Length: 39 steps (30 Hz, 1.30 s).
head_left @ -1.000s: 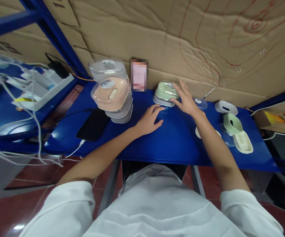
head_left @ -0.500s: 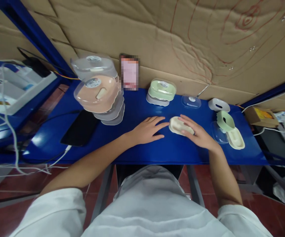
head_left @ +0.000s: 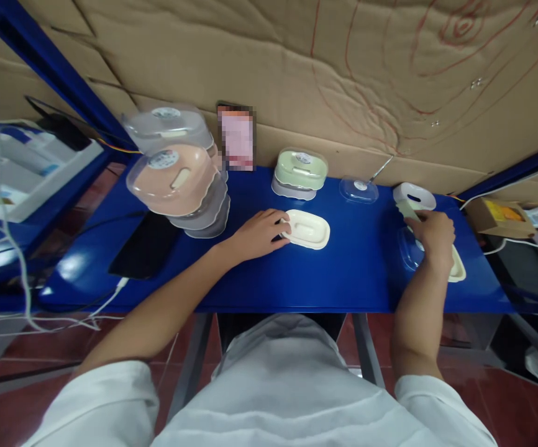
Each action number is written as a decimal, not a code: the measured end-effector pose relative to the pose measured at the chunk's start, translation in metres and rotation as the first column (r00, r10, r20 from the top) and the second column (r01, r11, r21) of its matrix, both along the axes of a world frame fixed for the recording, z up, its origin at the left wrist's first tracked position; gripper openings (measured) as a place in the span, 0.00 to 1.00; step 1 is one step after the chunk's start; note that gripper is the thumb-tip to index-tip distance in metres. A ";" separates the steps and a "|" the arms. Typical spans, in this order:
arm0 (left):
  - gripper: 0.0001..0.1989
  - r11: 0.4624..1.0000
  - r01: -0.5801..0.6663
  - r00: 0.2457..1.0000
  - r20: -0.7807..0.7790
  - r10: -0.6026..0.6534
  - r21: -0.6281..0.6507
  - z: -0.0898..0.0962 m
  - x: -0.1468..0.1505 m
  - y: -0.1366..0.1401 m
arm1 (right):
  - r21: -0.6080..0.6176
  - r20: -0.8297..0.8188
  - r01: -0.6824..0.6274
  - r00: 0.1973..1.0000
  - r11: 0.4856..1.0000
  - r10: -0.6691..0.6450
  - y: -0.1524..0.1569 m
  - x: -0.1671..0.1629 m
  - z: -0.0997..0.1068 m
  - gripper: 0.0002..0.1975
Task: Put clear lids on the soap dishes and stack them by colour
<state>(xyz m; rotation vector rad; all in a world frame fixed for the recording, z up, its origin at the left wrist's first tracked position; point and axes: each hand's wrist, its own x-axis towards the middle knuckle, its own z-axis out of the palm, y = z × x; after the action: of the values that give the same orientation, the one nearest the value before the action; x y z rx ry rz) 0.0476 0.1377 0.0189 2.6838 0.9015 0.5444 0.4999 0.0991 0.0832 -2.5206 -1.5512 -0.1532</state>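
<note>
A cream oval soap dish base (head_left: 310,230) lies flat on the blue table, its shallow hollow facing up. At its left end, my left hand (head_left: 262,236) grips the rim between thumb and fingers. My right hand (head_left: 437,236) is closed on a light green soap dish insert (head_left: 407,212), which is tilted and partly covered by the fingers. Under that hand a clear lid (head_left: 409,249) shows in part. A second cream base (head_left: 458,267) is mostly hidden behind the right wrist. Just beyond the green insert sits a white slotted insert (head_left: 415,196).
On the left stand stacked peach and grey lidded dishes (head_left: 176,180), near a black tablet (head_left: 145,245) with a white cable. Farther back are a green lidded dish (head_left: 300,169), another clear lid (head_left: 358,190) and a phone (head_left: 237,138) against the cardboard wall.
My right hand has left the cream base and moved right onto the green insert, lifting or tilting it. My left hand has taken the cream base's rim, and the base now lies farther left.
</note>
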 end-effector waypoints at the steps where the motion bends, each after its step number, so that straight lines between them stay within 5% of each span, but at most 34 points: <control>1: 0.08 1.000 -0.001 1.000 0.006 0.001 -0.028 0.001 -0.001 0.002 | 0.020 -0.034 -0.050 0.998 0.999 0.051 -0.002 -0.013 0.003 0.26; 3: 0.16 0.995 -0.014 0.999 0.035 0.017 -0.094 0.001 -0.003 0.006 | 0.118 -0.136 -0.284 0.945 0.952 0.299 -0.007 -0.050 0.005 0.24; 5: 0.29 0.989 -0.036 0.995 0.083 0.048 -0.144 0.001 -0.003 0.008 | 0.270 -0.208 -0.610 0.719 0.745 0.664 -0.013 -0.093 0.000 0.21; 7: 0.38 0.989 -0.043 0.989 0.134 0.063 -0.141 -0.002 -0.003 0.009 | 0.313 -0.178 -0.782 0.510 0.539 0.842 -0.017 -0.135 -0.012 0.17; 9: 0.37 0.997 -0.030 0.986 0.163 0.042 -0.077 -0.006 -0.004 0.010 | 0.280 -0.134 -0.850 0.426 0.447 0.895 -0.019 -0.167 -0.029 0.17; 14: 0.21 0.999 -0.014 0.990 0.138 0.008 0.040 -0.013 -0.009 0.017 | 0.239 -0.068 -0.886 0.393 0.397 0.917 -0.011 -0.196 -0.058 0.19; 20: 0.19 0.992 -0.036 0.997 0.077 0.027 0.117 -0.011 -0.011 0.018 | 0.240 -0.013 -0.916 0.329 0.322 0.944 -0.004 -0.189 -0.061 0.21; 30: 0.16 0.979 0.000 0.999 0.052 -0.011 0.204 -0.012 -0.009 0.013 | 0.137 -0.014 -0.953 0.273 0.272 0.962 0.002 -0.182 -0.065 0.22; 32: 0.16 0.982 -0.018 0.998 0.060 0.007 0.190 -0.010 -0.008 0.011 | 0.176 -0.009 -0.923 0.345 0.341 0.938 0.012 -0.159 -0.054 0.21; 34: 0.16 0.985 -0.032 0.998 0.060 0.023 0.167 -0.007 -0.007 0.008 | 0.241 0.009 -0.791 0.581 0.563 0.814 0.022 -0.123 -0.043 0.21; 37: 0.16 0.988 -0.039 0.998 0.064 0.030 0.147 -0.004 -0.006 0.006 | 0.247 0.003 -0.329 0.941 0.911 0.339 0.031 -0.053 -0.034 0.28; 39: 0.16 0.990 -0.042 0.997 0.071 0.032 0.134 -0.003 -0.006 0.006 | 0.189 -0.016 -0.061 0.998 0.980 0.065 0.032 -0.010 -0.036 0.35</control>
<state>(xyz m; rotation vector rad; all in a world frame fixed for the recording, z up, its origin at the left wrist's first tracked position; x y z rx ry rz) 0.0415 0.1434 0.0157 2.7537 0.9285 0.7261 0.4894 0.1306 0.0473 -2.3185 -1.5281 -0.2497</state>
